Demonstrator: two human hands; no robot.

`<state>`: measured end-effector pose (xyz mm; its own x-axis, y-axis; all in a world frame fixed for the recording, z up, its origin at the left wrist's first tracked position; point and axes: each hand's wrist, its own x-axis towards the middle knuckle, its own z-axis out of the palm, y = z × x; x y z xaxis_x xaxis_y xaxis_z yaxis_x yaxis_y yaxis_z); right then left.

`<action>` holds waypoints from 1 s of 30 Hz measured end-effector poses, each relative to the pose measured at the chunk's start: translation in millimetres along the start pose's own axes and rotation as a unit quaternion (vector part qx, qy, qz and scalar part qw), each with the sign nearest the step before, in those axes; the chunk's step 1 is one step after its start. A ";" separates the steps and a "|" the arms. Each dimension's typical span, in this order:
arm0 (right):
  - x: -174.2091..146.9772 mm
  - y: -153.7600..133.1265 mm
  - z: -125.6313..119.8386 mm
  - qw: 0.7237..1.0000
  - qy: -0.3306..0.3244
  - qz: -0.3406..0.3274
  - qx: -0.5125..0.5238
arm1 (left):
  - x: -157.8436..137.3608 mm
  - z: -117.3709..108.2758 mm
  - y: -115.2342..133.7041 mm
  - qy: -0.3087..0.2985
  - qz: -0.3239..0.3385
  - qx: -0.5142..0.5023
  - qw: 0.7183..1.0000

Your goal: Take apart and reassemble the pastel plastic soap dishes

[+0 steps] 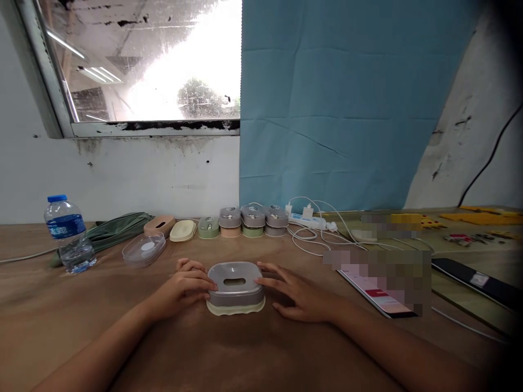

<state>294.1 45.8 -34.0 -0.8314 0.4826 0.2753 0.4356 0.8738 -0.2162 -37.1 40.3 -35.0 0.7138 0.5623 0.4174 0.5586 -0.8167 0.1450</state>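
Observation:
In front of me on the table sits a small oval box (pixel 236 298) with a grey upper shell, a slot in its top and a wavy cream rim at its base. My left hand (pixel 191 282) grips its left side, fingers bent, with a fingertip on the top edge. From the other side my right hand (pixel 300 294) holds it by the fingertips at the top right edge; those fingers are spread and the thumb sits a little apart from the box. The box rests level between both hands.
Behind stand stacked grey boxes (pixel 253 216), a green box (pixel 208 227), a cream lid (pixel 182 231), a peach shell (pixel 159 225) and a clear cover (pixel 144 249). A water bottle (pixel 69 234) is left. Right are a power strip (pixel 307 220) with cables and a phone (pixel 376 291).

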 end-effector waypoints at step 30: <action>0.4 -1.4 -3.9 0.999 -0.044 -0.005 0.030 | -67.5 -56.9 -91.9 0.057 -0.405 0.302 0.861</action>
<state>294.5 45.1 -29.9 -0.8636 0.4650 0.1946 0.4087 0.8719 -0.2698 -160.6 70.1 -25.4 -0.0405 0.8715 0.4887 0.9962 0.0733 -0.0481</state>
